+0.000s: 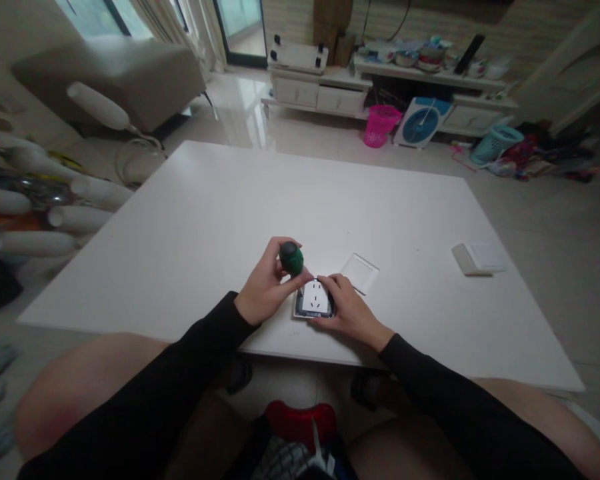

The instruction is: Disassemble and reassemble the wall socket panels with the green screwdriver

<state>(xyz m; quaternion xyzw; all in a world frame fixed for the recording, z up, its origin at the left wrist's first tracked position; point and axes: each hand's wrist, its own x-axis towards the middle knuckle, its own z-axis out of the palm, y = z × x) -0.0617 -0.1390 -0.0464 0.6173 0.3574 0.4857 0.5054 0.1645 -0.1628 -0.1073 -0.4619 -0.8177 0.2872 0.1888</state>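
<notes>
A wall socket with a white face and dark surround lies face up near the front edge of the white table. In my left hand a screwdriver with a green handle and dark end stands roughly upright at the socket's upper left; its tip is hidden. My right hand grips the socket along its right side, fingers at the top edge and thumb at the bottom. Just behind that hand a clear-edged square cover frame lies flat on the table.
A small white box sits towards the table's right side. Beyond the far edge are a pink basket, a blue fan and a low white cabinet. White rounded objects crowd the left edge. A red seat shows below me.
</notes>
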